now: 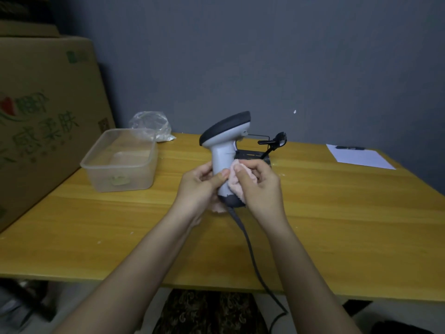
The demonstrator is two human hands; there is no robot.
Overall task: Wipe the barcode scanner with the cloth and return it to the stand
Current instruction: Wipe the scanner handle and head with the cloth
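Left hand: reached in from near, fingers wrapped round the scanner handle, thumb across its front.
Right hand: curled, pinching the pink cloth against the handle's right side.
Scanner: held upright above the table centre, dark head at top, grey cord trailing off the near edge.
Stand: black, just behind the scanner, empty.
Wall: grey, far side.
Table: yellow wood.
Cardboard box: far left.
Plastic tub: clear, left; contents unclear.
Plastic bag: behind tub.
Paper: far right, pen on it.
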